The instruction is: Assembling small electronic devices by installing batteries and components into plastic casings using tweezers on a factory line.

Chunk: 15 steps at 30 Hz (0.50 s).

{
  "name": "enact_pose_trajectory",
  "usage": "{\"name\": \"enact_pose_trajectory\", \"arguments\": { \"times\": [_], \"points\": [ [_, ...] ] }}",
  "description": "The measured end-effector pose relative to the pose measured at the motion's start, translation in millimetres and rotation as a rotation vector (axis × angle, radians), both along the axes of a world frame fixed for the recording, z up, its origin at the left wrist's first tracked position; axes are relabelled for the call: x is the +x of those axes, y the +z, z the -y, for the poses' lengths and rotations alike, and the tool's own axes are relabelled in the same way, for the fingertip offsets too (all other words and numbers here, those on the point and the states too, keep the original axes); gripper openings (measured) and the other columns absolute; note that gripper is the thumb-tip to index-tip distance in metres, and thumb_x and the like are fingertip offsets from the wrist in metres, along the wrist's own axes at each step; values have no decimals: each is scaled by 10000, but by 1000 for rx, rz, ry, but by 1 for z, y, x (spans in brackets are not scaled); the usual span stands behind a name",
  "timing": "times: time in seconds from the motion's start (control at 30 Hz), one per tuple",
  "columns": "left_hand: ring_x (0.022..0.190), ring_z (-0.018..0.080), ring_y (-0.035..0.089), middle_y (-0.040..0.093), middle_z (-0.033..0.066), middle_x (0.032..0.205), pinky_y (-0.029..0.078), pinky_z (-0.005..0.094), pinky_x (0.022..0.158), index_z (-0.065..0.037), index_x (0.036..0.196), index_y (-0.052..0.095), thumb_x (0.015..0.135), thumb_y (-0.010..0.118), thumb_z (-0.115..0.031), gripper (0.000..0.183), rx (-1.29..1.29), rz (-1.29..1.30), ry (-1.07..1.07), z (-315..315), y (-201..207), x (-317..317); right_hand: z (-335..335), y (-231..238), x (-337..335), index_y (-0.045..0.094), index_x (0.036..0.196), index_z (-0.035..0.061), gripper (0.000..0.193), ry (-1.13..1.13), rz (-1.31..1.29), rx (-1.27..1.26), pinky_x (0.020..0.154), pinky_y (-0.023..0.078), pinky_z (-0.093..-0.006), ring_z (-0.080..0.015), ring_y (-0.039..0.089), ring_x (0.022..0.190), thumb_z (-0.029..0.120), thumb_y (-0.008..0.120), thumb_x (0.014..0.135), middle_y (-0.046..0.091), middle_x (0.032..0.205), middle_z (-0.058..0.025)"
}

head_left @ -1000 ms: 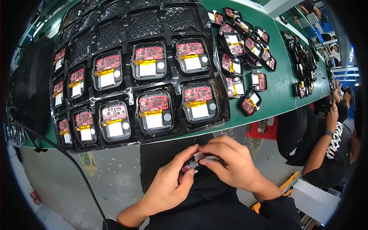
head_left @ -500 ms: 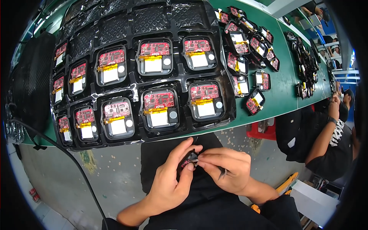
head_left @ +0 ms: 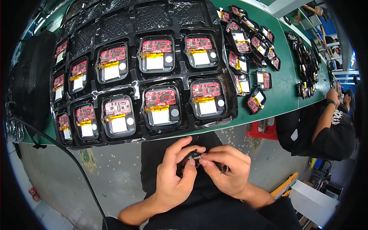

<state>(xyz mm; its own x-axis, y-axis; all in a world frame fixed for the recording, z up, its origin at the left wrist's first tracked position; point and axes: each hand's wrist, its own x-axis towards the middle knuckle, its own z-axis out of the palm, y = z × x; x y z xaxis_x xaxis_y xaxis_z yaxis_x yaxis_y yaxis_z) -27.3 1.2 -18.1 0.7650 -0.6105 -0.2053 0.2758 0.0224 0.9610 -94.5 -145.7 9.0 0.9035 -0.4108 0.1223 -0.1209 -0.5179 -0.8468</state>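
Observation:
Above my lap, my left hand [head_left: 174, 180] is closed around a small black device housing [head_left: 186, 158], thumb pressed on its inner side. The housing is tilted, and fingers cover most of it. My right hand [head_left: 228, 168] pinches at the housing's right edge, thumb and forefinger together. A slim dark metal tool, apparently tweezers [head_left: 224, 169], sticks out of the right palm; its tip is hidden by the fingers. Beyond my hands lies a black plastic tray [head_left: 134, 82] whose pockets hold several open housings [head_left: 161, 107] with red circuit boards, yellow tape and white batteries.
The tray rests on a green table [head_left: 281, 82]. At its right are loose housings [head_left: 256, 101] in a pile, and another dark heap lies farther off. A black cable [head_left: 76, 161] runs down the left. A seated person [head_left: 331, 134] and a red stool [head_left: 264, 132] are at the right.
The housing has turned in my left hand, so less of its red board shows. My right fingers stay at its edge, while the tool in that hand has shifted. The person at right moved slightly.

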Motion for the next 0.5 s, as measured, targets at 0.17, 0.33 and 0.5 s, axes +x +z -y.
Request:
{"name": "enact_pose_trajectory", "arguments": {
  "times": [0.17, 0.33, 0.5],
  "points": [
    [1165, 268, 690, 665, 243, 1307, 531, 332, 988, 32, 1470, 397, 968, 508, 110, 520, -3, -10, -21, -1, 6, 3, 1, 2, 0, 775, 932, 15, 157, -14, -3, 56, 492, 418, -240, -102, 585, 591, -8, 835, 788, 729, 875, -98],
    [1336, 288, 552, 514, 291, 1470, 476, 342, 1070, 41, 1537, 288, 1004, 473, 100, 567, 3, 137, -187, -4, 8, 8, 0, 8, -2, 770, 967, 7, 148, -8, -162, 217, 611, 544, -282, -197, 711, 742, -15, 805, 824, 734, 909, -131],
    [1339, 361, 578, 522, 261, 1489, 495, 382, 1083, 49, 1525, 353, 938, 533, 144, 621, 5, 158, -146, -6, 9, 5, 4, 1, -2, 755, 1015, 7, 195, -22, -157, 319, 559, 453, -250, -131, 595, 663, 5, 816, 830, 694, 962, -92]
  ]
}}
